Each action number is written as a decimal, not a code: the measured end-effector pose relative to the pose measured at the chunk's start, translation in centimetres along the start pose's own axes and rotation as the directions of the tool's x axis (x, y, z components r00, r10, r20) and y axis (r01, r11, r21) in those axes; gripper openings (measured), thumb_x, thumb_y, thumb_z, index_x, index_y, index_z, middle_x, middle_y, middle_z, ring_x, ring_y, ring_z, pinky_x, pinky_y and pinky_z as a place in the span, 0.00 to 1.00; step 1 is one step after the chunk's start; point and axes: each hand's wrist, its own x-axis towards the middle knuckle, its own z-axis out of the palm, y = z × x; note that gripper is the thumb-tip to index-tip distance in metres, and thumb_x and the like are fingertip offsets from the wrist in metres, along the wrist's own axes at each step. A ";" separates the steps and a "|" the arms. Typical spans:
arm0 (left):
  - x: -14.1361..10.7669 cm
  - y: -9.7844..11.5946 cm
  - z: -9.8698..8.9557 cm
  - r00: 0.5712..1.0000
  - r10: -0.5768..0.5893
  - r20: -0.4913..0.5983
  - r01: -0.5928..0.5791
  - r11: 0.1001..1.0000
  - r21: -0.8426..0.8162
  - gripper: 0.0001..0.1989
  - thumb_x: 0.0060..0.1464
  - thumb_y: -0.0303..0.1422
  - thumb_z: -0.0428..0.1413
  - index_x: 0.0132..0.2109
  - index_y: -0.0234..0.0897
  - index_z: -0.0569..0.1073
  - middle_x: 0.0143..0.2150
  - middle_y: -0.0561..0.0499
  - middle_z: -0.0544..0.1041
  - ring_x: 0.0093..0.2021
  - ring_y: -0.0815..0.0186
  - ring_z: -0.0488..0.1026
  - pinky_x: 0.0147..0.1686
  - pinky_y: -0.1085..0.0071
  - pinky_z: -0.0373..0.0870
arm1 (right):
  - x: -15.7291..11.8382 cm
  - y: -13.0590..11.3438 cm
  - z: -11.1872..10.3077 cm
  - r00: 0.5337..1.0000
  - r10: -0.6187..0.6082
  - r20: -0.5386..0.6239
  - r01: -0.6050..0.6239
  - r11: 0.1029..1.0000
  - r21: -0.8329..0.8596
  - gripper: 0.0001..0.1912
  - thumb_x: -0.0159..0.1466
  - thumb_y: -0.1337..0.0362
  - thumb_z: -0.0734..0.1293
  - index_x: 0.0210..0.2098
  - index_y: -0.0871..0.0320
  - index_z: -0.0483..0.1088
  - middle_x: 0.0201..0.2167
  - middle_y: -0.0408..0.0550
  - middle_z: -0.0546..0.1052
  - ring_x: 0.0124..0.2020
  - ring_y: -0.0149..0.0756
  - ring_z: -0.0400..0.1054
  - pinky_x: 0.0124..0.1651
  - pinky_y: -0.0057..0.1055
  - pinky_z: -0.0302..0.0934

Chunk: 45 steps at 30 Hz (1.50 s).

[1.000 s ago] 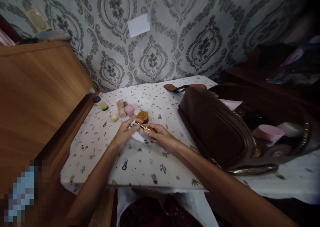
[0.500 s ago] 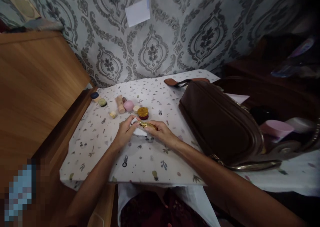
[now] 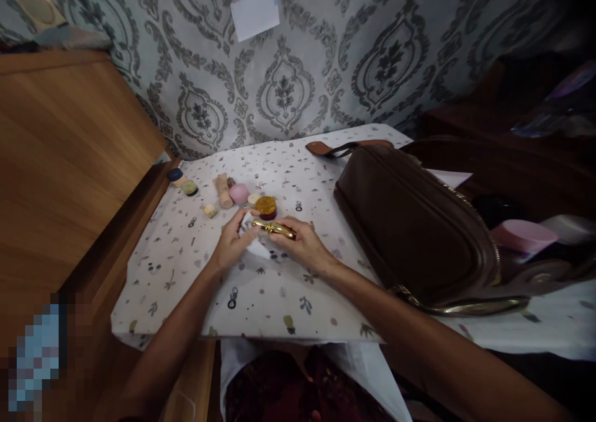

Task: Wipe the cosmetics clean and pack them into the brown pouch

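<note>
A gold tube is held over the desk, between the hands. Its right end is gripped by the closed fingers of the right hand; at its left end, a white cloth is pinched in the left hand. An amber jar is seen just beyond, a brown bag to the right.

Brn bag, open, on R side of tbl w/ 1 pink tub inside. 1 wht card on gray patterned wallpaper. Wood cab. at L.
</note>
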 end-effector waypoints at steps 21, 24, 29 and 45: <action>0.6 -0.9 0.0 1.000 -0.003 -0.015 0.003 1.000 -0.025 0.18 0.61 0.49 0.54 0.36 0.37 0.67 0.28 0.56 0.64 0.28 0.70 0.60 0.28 0.75 0.58 | 0.1 0.2 0.0 0.999 -0.027 -0.047 0.025 0.999 -0.044 0.14 0.58 0.57 0.70 0.41 0.58 0.76 0.36 0.48 0.75 0.34 0.35 0.66 0.38 0.31 0.58; 0.7 -1.3 0.1 0.999 -0.020 -0.042 0.019 1.000 -0.025 0.21 0.61 0.50 0.54 0.31 0.37 0.64 0.25 0.57 0.60 0.25 0.71 0.57 0.25 0.74 0.55 | 0.0 0.0 -0.1 0.999 -0.027 -0.037 0.025 0.998 -0.049 0.13 0.59 0.57 0.71 0.41 0.57 0.76 0.36 0.47 0.75 0.33 0.35 0.66 0.37 0.31 0.58; 0.6 -1.4 0.2 0.999 -0.043 -0.029 0.041 0.997 -0.060 0.21 0.60 0.51 0.54 0.32 0.37 0.64 0.25 0.57 0.61 0.25 0.71 0.58 0.25 0.74 0.56 | 0.0 0.1 0.0 0.998 -0.026 -0.050 0.024 0.999 -0.049 0.14 0.58 0.58 0.71 0.42 0.57 0.76 0.35 0.47 0.75 0.34 0.35 0.66 0.37 0.30 0.58; 0.4 -1.0 0.2 0.996 -0.069 0.050 0.074 0.991 -0.112 0.18 0.58 0.48 0.58 0.43 0.36 0.71 0.33 0.54 0.70 0.31 0.69 0.65 0.31 0.75 0.63 | -0.1 0.0 0.1 0.999 -0.006 -0.048 0.004 0.999 -0.040 0.15 0.59 0.56 0.70 0.42 0.58 0.76 0.33 0.47 0.76 0.33 0.35 0.66 0.35 0.29 0.58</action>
